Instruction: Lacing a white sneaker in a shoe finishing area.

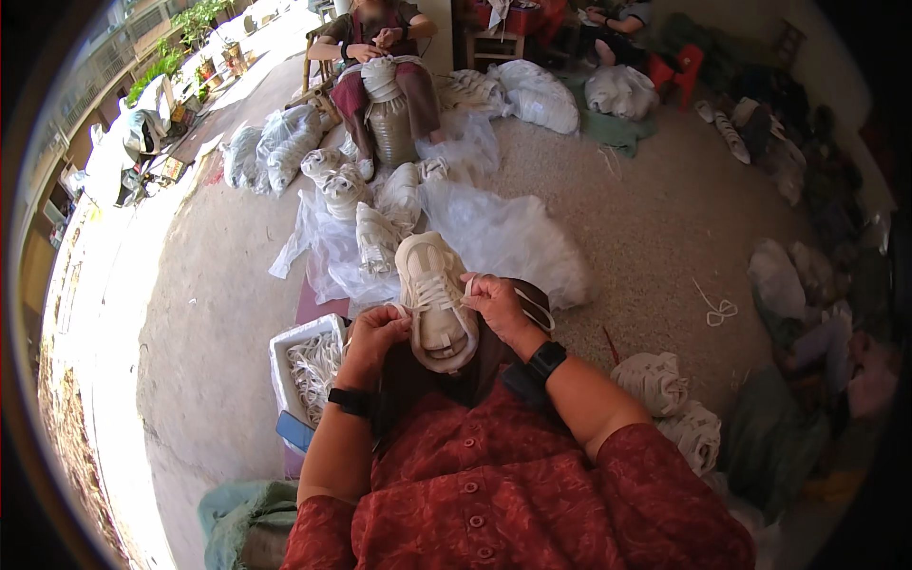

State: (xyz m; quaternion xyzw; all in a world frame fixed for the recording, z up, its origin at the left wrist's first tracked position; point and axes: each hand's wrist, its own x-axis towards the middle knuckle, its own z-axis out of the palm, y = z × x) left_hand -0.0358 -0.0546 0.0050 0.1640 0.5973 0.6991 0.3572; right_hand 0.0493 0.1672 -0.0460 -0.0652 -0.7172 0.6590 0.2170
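A cream sneaker (437, 275) rests on my lap, its toe pointing away from me and its opening toward me. White shoelace (435, 293) crosses over its tongue through the eyelets. At the shoe's left side, my left hand (380, 331) is closed, fingertips pinched on a lace end. My right hand (494, 299) pinches the other lace end at the right side, and a loop of lace (537, 309) hangs past it. To the left of my lap, a white foam box (277, 366) holds a heap of white laces (315, 369).
A blue flat object (294, 430) lies at the box's near corner. Ahead are several pale shoes (375, 237) on clear plastic bags (508, 237). A seated person (380, 47) works beyond them. Bundled shoes (655, 382) sit at my right; a loose lace (717, 309) lies on the floor.
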